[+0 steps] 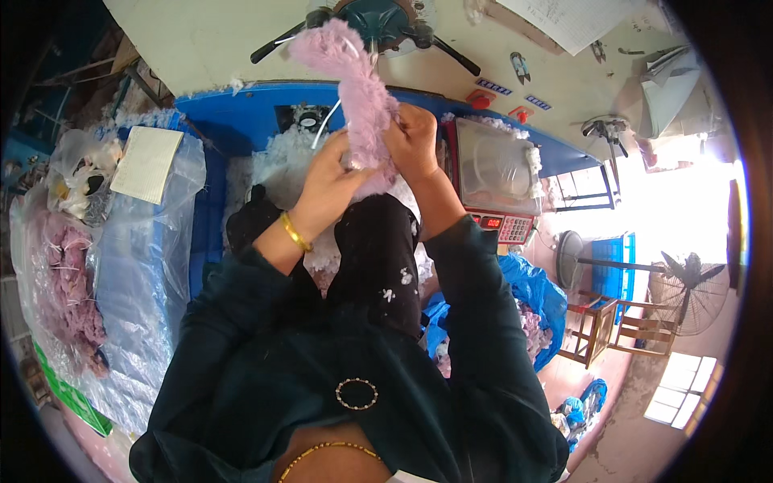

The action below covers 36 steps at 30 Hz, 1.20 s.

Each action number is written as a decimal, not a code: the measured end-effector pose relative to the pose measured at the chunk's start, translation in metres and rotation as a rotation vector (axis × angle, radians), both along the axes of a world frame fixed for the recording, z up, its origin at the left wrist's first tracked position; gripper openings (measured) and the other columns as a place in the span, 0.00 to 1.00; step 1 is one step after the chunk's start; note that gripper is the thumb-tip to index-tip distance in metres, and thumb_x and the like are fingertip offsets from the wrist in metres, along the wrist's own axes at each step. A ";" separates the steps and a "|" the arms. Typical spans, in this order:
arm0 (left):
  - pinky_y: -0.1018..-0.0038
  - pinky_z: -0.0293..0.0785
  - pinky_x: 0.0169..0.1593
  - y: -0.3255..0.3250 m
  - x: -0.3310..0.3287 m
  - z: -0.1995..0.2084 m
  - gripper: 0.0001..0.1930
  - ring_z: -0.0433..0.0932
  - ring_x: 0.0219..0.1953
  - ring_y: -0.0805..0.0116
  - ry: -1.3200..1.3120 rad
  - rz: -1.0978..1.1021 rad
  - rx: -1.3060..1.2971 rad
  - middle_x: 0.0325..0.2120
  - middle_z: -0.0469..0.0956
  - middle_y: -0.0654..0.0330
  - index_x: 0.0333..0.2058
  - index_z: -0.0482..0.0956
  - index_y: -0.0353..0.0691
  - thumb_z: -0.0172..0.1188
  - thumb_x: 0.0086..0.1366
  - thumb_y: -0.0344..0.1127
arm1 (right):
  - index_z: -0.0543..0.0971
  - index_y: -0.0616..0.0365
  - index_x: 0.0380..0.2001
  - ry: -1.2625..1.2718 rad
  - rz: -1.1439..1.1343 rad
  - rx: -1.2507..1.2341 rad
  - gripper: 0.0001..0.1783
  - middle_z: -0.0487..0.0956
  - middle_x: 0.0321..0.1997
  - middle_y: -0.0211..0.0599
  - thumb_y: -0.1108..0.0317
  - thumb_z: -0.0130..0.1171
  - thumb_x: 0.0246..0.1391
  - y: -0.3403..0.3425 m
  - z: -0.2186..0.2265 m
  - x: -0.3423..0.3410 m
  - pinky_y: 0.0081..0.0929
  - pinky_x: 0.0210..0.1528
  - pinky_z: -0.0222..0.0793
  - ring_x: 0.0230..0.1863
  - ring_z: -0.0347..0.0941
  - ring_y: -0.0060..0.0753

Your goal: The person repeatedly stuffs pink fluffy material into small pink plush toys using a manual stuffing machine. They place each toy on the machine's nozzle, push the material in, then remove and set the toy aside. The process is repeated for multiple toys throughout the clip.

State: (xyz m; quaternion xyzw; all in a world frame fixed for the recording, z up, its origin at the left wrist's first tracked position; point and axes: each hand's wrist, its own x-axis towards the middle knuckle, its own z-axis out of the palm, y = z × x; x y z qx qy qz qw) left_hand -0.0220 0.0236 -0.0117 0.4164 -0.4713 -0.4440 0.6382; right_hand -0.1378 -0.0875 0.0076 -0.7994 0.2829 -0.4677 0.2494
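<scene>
- Centrally, a long, fluffy, pale-pink plush piece [369, 113] stands upright between both hands, its upper end bending left beside the dark-green machine head with black handles [372, 22]; whether they touch, I cannot tell.
- The left hand [328, 179], below a yellow bangle [295, 232], is curled, gripping the plush piece's lower left side.
- The right hand [415, 138] is closed around its right side, fingertips partly hidden.
- A thin white strip [325, 125] juts from the plush piece above the left hand.
- Loose white fibre stuffing [299, 157] lies behind the left hand.
- Right of the right hand sits a red-fronted weighing scale [501, 226].
</scene>
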 end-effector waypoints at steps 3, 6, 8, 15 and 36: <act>0.71 0.68 0.53 -0.025 0.011 -0.002 0.17 0.71 0.50 0.67 -0.407 0.120 -0.198 0.44 0.74 0.58 0.44 0.74 0.32 0.61 0.53 0.22 | 0.61 0.62 0.12 -0.064 0.005 -0.094 0.12 0.58 0.13 0.47 0.80 0.54 0.36 -0.014 0.002 0.009 0.34 0.17 0.51 0.15 0.53 0.46; 0.70 0.68 0.54 -0.018 0.012 -0.006 0.20 0.70 0.52 0.67 -0.144 0.005 -0.148 0.46 0.73 0.59 0.47 0.73 0.33 0.62 0.53 0.22 | 0.61 0.63 0.12 -0.136 0.035 0.234 0.13 0.58 0.13 0.48 0.79 0.55 0.37 0.000 0.000 0.014 0.34 0.17 0.52 0.15 0.53 0.49; 0.72 0.67 0.54 -0.002 0.008 0.008 0.23 0.70 0.51 0.71 0.124 -0.078 -0.032 0.47 0.73 0.60 0.51 0.69 0.34 0.61 0.56 0.23 | 0.61 0.63 0.11 -0.017 -0.057 -0.010 0.13 0.60 0.14 0.49 0.76 0.56 0.37 0.009 0.020 0.013 0.35 0.17 0.52 0.15 0.55 0.52; 0.69 0.70 0.51 -0.010 0.008 0.005 0.24 0.74 0.47 0.61 -0.252 0.078 -0.099 0.45 0.74 0.54 0.48 0.72 0.35 0.68 0.53 0.32 | 0.62 0.63 0.11 0.015 -0.046 -0.037 0.12 0.62 0.14 0.49 0.75 0.56 0.33 0.004 0.011 0.009 0.37 0.18 0.54 0.16 0.58 0.51; 0.76 0.69 0.49 -0.015 0.038 0.011 0.21 0.70 0.45 0.76 0.284 -0.237 0.118 0.41 0.73 0.66 0.45 0.71 0.37 0.68 0.53 0.29 | 0.65 0.63 0.09 0.068 -0.127 0.060 0.16 0.60 0.12 0.53 0.67 0.58 0.39 0.003 0.029 0.023 0.37 0.17 0.54 0.12 0.55 0.47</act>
